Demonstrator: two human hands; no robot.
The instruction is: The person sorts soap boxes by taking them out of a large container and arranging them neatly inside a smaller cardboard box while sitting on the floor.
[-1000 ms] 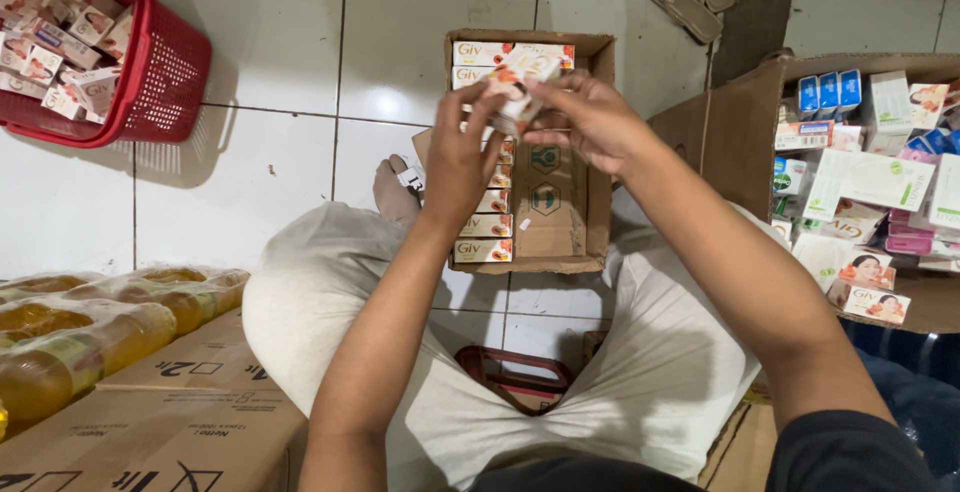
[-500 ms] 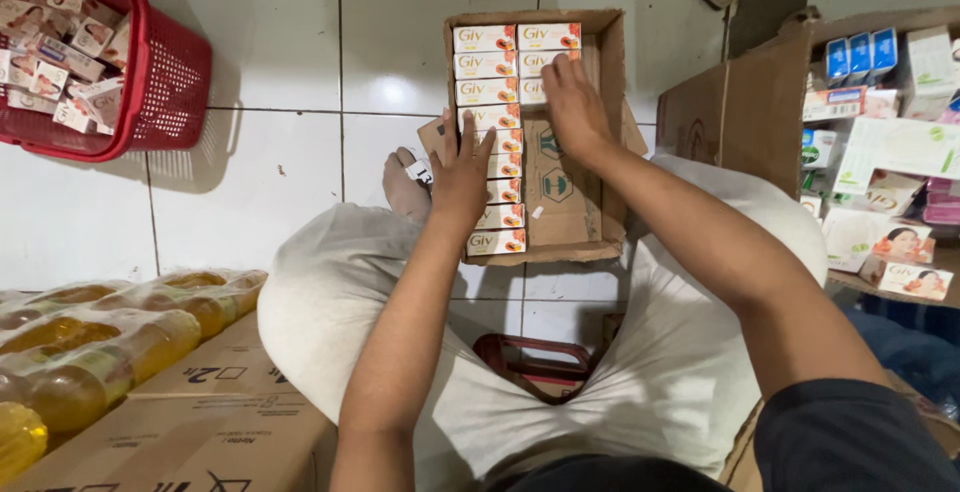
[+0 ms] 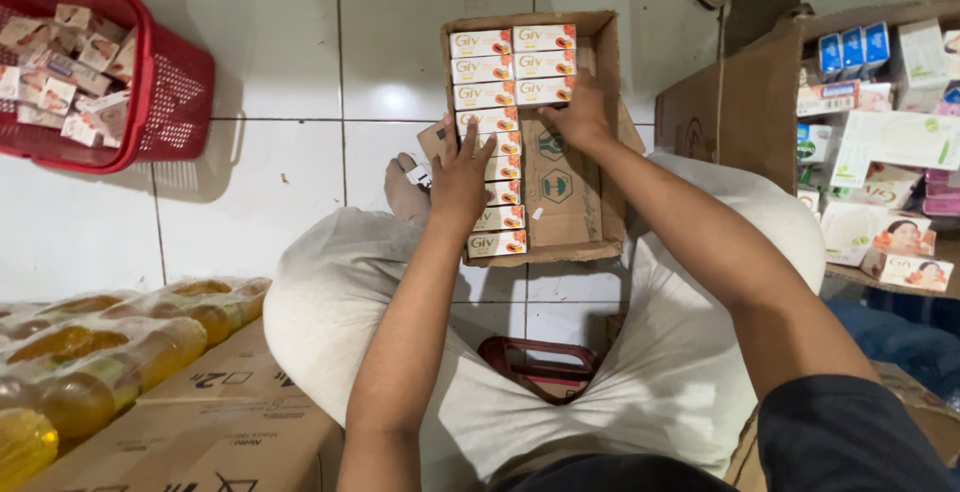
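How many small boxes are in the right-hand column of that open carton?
3, stacked at the carton's far end: top box, middle box, third box by the right hand. None seem hidden.

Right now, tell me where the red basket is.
In the head view the red basket sits on the white tiled floor at upper left, left of the cardboard box both hands rest in, beyond the bottles.

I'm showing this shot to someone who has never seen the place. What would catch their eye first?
Probably the open cardboard box on the white tiled floor at the centre, with small white and orange cartons lined up in it and the left hand and right hand resting on the rows. Next, the red basket of small packets at the upper left, and the wrapped bottles of yellow liquid at the lower left.
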